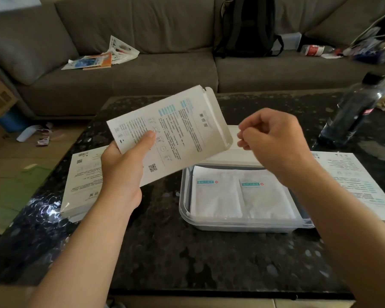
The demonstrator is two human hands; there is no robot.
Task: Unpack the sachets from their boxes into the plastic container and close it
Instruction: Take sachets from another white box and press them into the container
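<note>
My left hand (pixel 125 161) grips a flat white printed box (pixel 173 132) by its lower left corner and holds it tilted above the table, its end flap open at the upper right. My right hand (pixel 273 138) hovers beside that open end with fingers curled and nothing in them. Below sits the clear plastic container (pixel 242 225), open, with two white sachets (pixel 216 196) (pixel 265 198) lying side by side inside. Its white lid (pixel 238 154) lies just behind it, partly hidden by the box and my right hand.
Another white box (pixel 85 181) lies flat on the dark speckled table (pixel 187 252) at the left, and a third box (pixel 351 178) at the right. A dark plastic bottle (pixel 351 112) stands at the far right. A grey sofa with a backpack (pixel 247 27) and papers is behind.
</note>
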